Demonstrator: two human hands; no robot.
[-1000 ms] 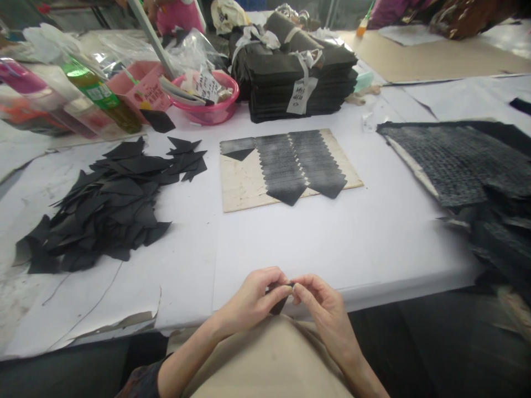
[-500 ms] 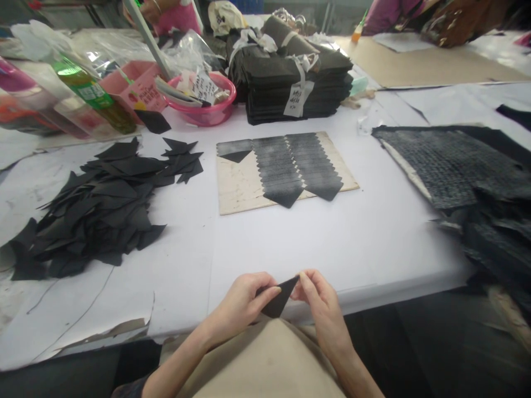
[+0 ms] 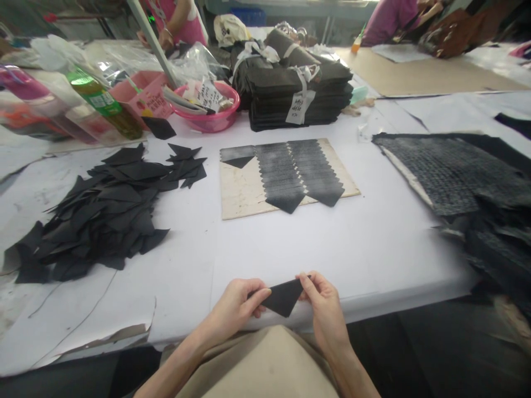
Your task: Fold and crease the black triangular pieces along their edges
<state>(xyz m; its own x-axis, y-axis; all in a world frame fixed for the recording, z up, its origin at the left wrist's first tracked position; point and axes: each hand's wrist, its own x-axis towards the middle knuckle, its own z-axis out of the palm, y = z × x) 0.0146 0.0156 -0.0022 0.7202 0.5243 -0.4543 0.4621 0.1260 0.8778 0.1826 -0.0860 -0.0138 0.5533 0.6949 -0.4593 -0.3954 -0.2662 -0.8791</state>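
Tied stack [image 3: 269, 102] behind board [image 3: 240, 193] with dark pieces [image 3: 277, 177]; black pile [image 3: 108, 215] left on surface [image 3: 332, 249]. Left fingers [image 3: 261, 297], right fingers [image 3: 308, 285] pinch black piece [image 3: 284, 297] at 2 ends.

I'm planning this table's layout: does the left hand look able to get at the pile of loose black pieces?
Probably yes: white paper alone lies between the left hand and the pile, though that hand should first release black material held with the right hand.

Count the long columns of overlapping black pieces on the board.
2: the middle column and, just beside it, the right column, both on the board. Neither is hidden.
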